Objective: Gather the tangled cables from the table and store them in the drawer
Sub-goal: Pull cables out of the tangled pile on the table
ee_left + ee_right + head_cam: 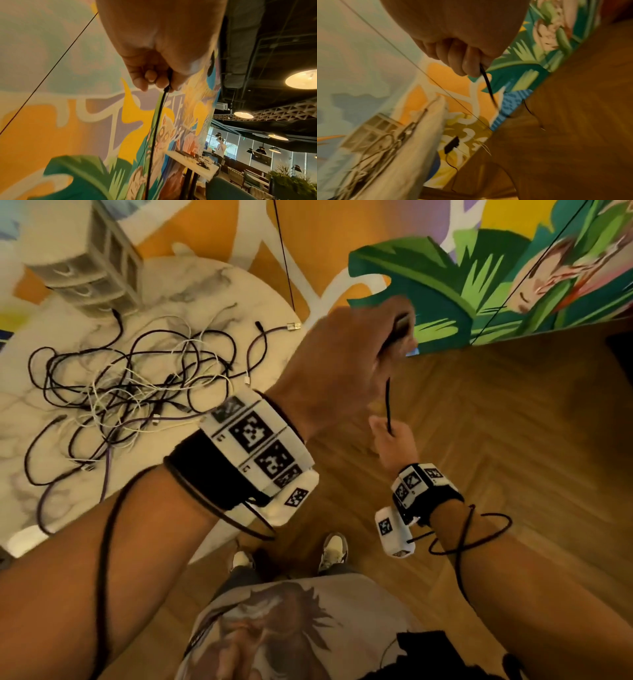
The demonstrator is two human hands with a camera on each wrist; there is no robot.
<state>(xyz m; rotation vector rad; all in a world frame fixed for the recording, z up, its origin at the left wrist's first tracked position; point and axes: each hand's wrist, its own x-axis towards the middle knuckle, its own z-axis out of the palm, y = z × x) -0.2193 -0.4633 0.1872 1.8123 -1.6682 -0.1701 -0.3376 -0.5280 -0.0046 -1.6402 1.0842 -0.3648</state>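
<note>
A black cable (388, 402) is stretched taut between my two hands, off the table's right side over the floor. My left hand (387, 344) is raised and grips its upper part in a fist; in the left wrist view the cable (159, 115) drops down from my curled fingers (150, 78). My right hand (390, 433) pinches the cable lower down; the right wrist view shows it (488, 83) leaving the curled fingers (469, 65). A tangle of black, purple and white cables (130, 392) lies on the round marble table (205, 285). The white drawer unit (92, 261) stands at the table's far left.
Wooden floor (496, 440) stretches to the right, with a painted mural wall (479, 285) behind. Thin black wires (284, 261) run along that wall. My shoes (334, 549) stand beside the table's edge. Another table (193, 163) and a person (220, 146) stand far off.
</note>
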